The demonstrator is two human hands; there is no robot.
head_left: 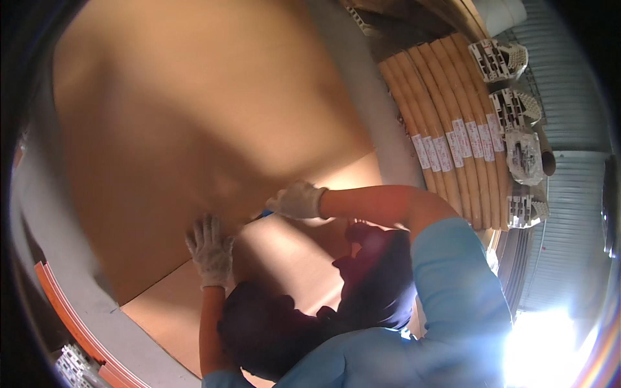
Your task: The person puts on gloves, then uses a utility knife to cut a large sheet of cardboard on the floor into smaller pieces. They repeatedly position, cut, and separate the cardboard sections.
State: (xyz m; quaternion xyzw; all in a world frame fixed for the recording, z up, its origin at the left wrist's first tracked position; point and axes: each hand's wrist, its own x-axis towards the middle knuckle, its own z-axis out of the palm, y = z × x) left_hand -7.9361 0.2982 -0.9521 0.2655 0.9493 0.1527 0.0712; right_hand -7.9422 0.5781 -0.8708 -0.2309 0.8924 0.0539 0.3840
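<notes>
A large brown cardboard sheet (194,84) spreads before me. A straight line, a cut or an edge, crosses it slantwise from lower left to upper right, and a nearer cardboard part (291,246) lies on my side of it. My gloved left hand (211,251) presses flat on the cardboard by this line, fingers spread. To its right my gloved right hand (299,199) is closed round what looks like a blue utility knife (266,213). Only a small blue part shows, pointing left along the line; the rest is hidden in the fist.
Grey floor (388,129) borders the cardboard. On the right lie several long brown wrapped bundles (446,116) with white labels, beside white plastic-wrapped profiles (511,110). Orange-red strips (68,317) curve along the lower left. A corrugated metal wall (566,97) stands at the far right.
</notes>
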